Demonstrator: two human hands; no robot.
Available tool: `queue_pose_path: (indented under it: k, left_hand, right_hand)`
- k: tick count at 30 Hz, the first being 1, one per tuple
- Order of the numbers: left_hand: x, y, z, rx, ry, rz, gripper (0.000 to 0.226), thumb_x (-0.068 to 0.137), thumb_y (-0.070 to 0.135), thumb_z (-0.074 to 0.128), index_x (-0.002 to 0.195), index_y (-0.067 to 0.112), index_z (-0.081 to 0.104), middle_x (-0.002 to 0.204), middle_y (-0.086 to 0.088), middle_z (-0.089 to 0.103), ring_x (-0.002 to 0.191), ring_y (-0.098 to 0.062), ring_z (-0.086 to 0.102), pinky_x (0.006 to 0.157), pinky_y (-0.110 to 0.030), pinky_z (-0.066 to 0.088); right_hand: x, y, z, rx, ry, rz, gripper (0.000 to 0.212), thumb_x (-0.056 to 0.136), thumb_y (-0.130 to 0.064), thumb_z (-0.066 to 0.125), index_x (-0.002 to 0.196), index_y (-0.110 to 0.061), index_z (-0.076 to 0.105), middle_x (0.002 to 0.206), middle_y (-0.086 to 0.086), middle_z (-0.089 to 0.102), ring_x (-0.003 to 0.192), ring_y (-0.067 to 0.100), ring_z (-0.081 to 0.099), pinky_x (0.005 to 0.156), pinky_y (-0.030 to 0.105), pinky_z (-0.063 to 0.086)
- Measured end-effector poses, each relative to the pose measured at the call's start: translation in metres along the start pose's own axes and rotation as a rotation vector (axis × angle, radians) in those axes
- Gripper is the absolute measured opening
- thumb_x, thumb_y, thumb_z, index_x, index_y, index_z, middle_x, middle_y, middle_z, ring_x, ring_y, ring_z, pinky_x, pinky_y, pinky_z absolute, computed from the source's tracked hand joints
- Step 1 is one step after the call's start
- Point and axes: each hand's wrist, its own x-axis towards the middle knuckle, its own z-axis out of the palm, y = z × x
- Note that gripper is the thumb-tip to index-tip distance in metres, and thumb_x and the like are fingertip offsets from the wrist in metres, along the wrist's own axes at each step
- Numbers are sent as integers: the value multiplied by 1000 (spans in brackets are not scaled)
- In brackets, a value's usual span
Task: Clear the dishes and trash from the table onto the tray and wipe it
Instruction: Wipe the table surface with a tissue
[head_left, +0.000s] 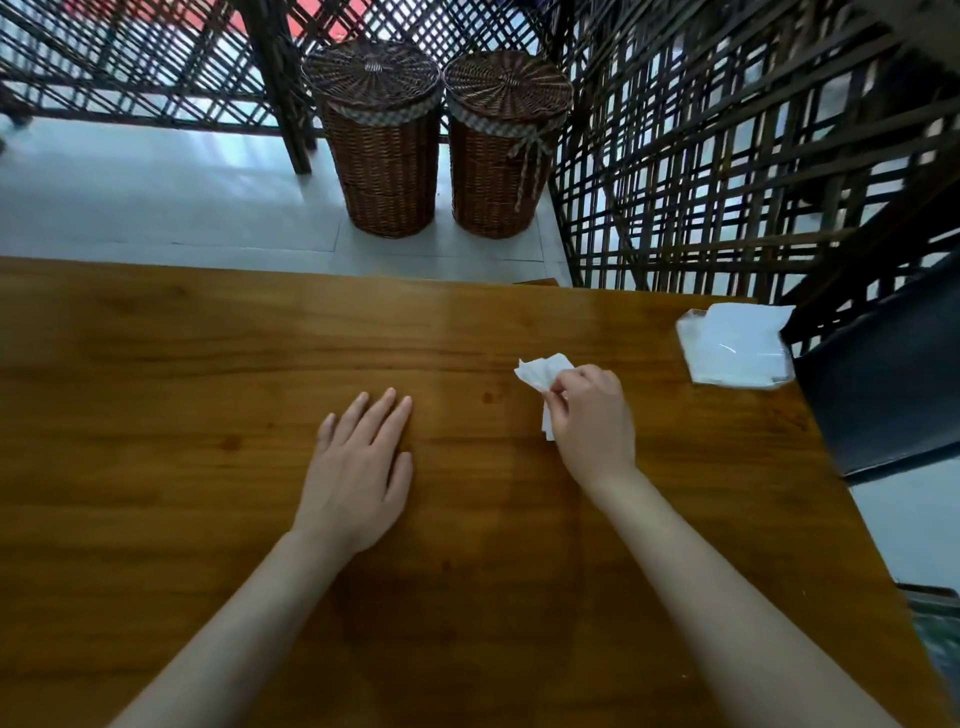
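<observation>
A brown wooden table (208, 374) fills the lower part of the view. My left hand (358, 473) lies flat on it near the middle, fingers straight and together. To its right my right hand (592, 421) grips a crumpled white tissue (543, 371) with curled fingers, the tissue sticking out past the fingers toward the far side. A small reddish spot (488, 397) marks the wood just left of the tissue. No tray or dishes appear in view.
A clear tissue holder (732, 345) with white napkins sits at the table's far right corner. Beyond the far edge stand two lidded wicker baskets (384, 150) on a pale floor. Dark lattice screens (727, 171) and a dark chair (883, 384) close off the right.
</observation>
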Motion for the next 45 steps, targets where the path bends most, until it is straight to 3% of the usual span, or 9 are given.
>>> queue_pose_path:
  k: [7, 11, 16, 19, 24, 30, 36, 40, 45]
  left_hand:
    - [7, -2, 9, -23, 23, -11, 58, 90, 43, 24, 145, 24, 30, 152, 2, 29, 142, -21, 18, 112, -41, 8]
    - [6, -3, 8, -41, 23, -5, 55, 92, 40, 30, 145, 24, 30, 152, 1, 29, 143, -22, 17, 113, -42, 8]
    - [4, -3, 7, -44, 19, 2, 55, 93, 39, 32, 146, 24, 30, 152, 1, 29, 143, -22, 17, 113, -42, 8]
    - [4, -3, 6, -57, 26, 9, 58, 90, 41, 28, 145, 22, 33, 151, 1, 31, 142, -22, 20, 112, -42, 8]
    - [5, -4, 7, -53, 25, 4, 58, 90, 41, 27, 145, 23, 32, 152, 1, 30, 142, -22, 18, 112, -41, 6]
    - [3, -3, 8, -57, 28, -5, 58, 90, 42, 27, 145, 24, 32, 151, 2, 30, 142, -21, 19, 113, -41, 6]
    - [5, -3, 8, -51, 30, -10, 58, 90, 42, 26, 145, 25, 31, 152, 3, 28, 143, -20, 17, 113, -40, 5]
    - [4, -2, 7, -44, 33, -10, 57, 89, 41, 28, 144, 24, 33, 151, 2, 31, 142, -21, 20, 112, -40, 6]
    - [2, -2, 7, -36, 34, -8, 57, 89, 40, 30, 143, 23, 36, 150, 1, 34, 141, -22, 23, 112, -41, 8]
  right_hand:
    - [13, -16, 18, -6, -43, -40, 14, 89, -17, 59, 95, -11, 70, 102, 4, 62, 101, 18, 49, 70, 19, 39]
    - [20, -22, 25, -12, -58, 147, 33, 89, -31, 57, 116, -13, 63, 115, 7, 58, 114, 22, 46, 80, 26, 43]
    - [36, -30, 29, -27, 69, 231, 30, 93, -30, 54, 113, -10, 63, 108, 9, 61, 103, 22, 50, 72, 22, 37]
    - [48, -28, 31, -24, -35, 237, 29, 92, -26, 54, 117, -12, 61, 113, 9, 58, 107, 23, 48, 76, 24, 36]
    - [47, -30, 33, 11, -70, 146, 15, 90, -15, 57, 99, -9, 68, 99, 7, 65, 92, 19, 56, 74, 24, 47]
    - [22, -35, 32, 113, -137, 5, 14, 83, -21, 66, 77, -10, 71, 78, -2, 60, 81, 10, 48, 63, 7, 25]
    - [29, -27, 27, 134, -86, 46, 19, 88, -9, 59, 104, -8, 70, 96, 6, 69, 89, 17, 59, 77, 23, 47]
    - [21, -34, 36, 106, -83, 30, 19, 88, -8, 55, 95, -8, 73, 93, 6, 68, 91, 17, 54, 75, 20, 38]
    - [9, -37, 38, 107, -82, 45, 13, 84, -25, 66, 87, -14, 72, 92, -2, 60, 91, 9, 45, 78, 18, 33]
